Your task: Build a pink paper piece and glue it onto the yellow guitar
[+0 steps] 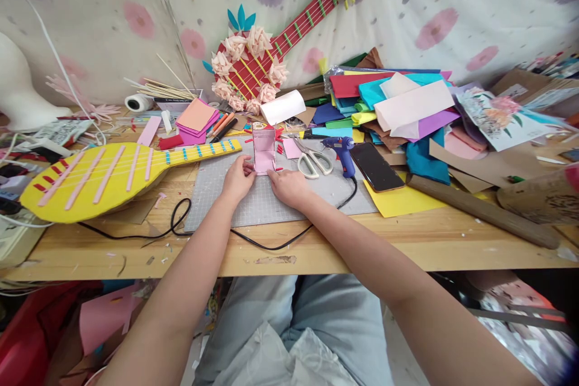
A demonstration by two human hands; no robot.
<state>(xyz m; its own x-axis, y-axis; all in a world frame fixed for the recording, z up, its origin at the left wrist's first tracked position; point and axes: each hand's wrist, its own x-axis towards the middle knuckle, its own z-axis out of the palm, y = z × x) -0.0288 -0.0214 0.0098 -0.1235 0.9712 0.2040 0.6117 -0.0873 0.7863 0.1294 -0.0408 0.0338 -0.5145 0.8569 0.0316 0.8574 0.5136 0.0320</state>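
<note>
A small pink card piece [264, 154], folded with a tall upright back, stands on a grey gridded cutting mat [266, 210] near the middle of the worktop [181, 259], set back from its front edge. Of the 2 hands, the left hand [238, 180] curls its fingers beside the piece's left side, and the right hand [290, 187] lies palm down with fingertips at its front right corner; whether either pinches the card I cannot tell. To the right lie pale-handled scissors [315, 163], a blue plastic glue gun [342, 154] with a black cable, and a dark-screened phone [376, 167] partly on a yellow sheet [402, 202]. Toward the back edge, left of the middle, is a small box [203, 95], its contents hard to make out. By the right edge, a brown cylinder [543, 196] bears dark marks too unclear to read. Bright sheets are heaped toward the back right corner. Near the left edge lies a flat, rounded yellow instrument [104, 184] with 5 pink strips; a red instrument [253, 75], ringed with pale ruffled flowers, leans at the back edge.
</note>
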